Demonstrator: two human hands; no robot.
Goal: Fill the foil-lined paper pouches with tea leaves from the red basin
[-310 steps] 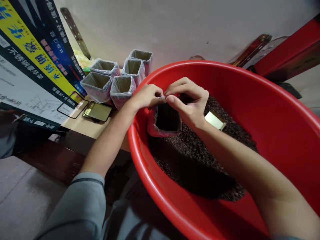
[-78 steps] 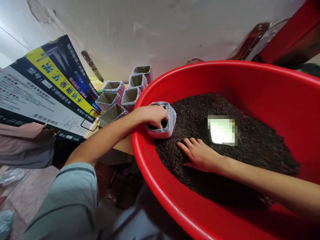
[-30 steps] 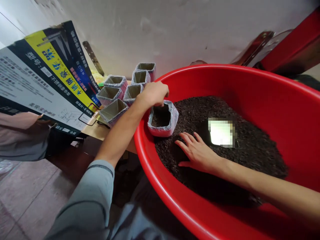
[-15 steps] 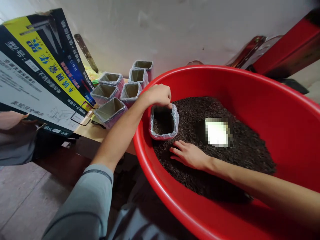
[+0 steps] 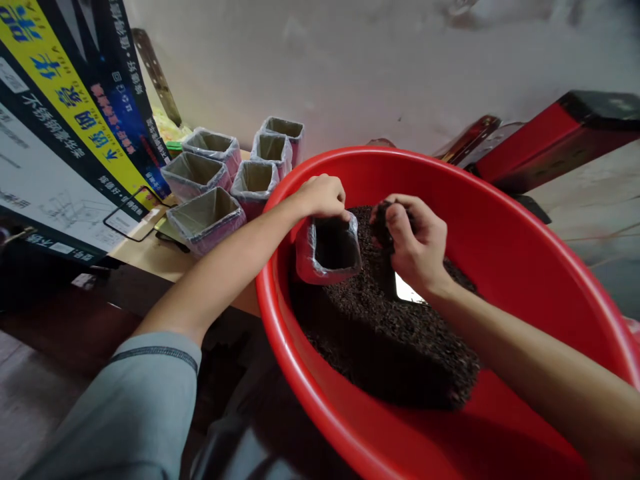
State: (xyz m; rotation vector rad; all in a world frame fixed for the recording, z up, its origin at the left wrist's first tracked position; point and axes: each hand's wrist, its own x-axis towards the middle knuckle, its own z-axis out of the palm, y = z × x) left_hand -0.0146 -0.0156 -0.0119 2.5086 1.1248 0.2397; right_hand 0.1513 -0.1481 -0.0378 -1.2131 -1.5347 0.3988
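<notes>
My left hand [image 5: 324, 197] grips the far rim of a square container [image 5: 327, 270] lined with clear plastic, holding it inside a big red tub [image 5: 280, 313]. The container's inside is dark; how full it is I cannot tell. My right hand [image 5: 417, 237] is closed around a clump of dark, loose soil [image 5: 383, 223], a little right of the container and raised over the heap. More dark soil [image 5: 400, 333] covers the tub's bottom. A bright, white-lit phone-like object [image 5: 409, 290] lies on the soil, partly hidden behind my right wrist.
Several plastic-wrapped square containers [image 5: 207, 217] stand on a wooden board [image 5: 175, 265] left of the tub. A large printed carton [image 5: 65, 133] leans behind them. A red beam [image 5: 545, 143] slants beyond the tub at the right, near the wall [image 5: 350, 73].
My right hand has risen from the soil beside the container, moved away from me and closed on a clump. My left hand keeps its hold; the container is tilted somewhat. The view has shifted.
</notes>
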